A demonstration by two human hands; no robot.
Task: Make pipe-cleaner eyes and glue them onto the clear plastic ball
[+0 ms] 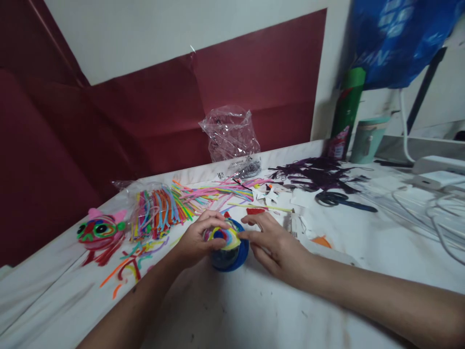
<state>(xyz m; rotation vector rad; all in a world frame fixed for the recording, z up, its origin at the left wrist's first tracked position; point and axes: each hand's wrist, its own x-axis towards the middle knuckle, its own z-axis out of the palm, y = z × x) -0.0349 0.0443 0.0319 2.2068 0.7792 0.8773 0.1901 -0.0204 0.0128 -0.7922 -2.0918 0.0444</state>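
A small round craft piece (230,261), with a blue rim, a dark rounded body and yellow, red, blue and pink fuzzy strips on top, is tilted just above or on the table; I cannot tell which. My left hand (199,238) grips it from the left, thumb in front and fingers curled over the top. From the right, my right hand (274,242) reaches in with its fingers apart, the index fingertip touching the yellow edge. Its palm faces down and shows nothing held. Part of the piece is hidden behind the fingers.
A decorated pink animal head (100,231) sits at left, beside cut pipe cleaners (134,264) and a bagged bundle of pipe cleaners (160,213). Scissors (345,200), purple tassels (316,172), a green cup (368,140) and white cables (436,213) lie right. A clear plastic bag (232,135) stands behind.
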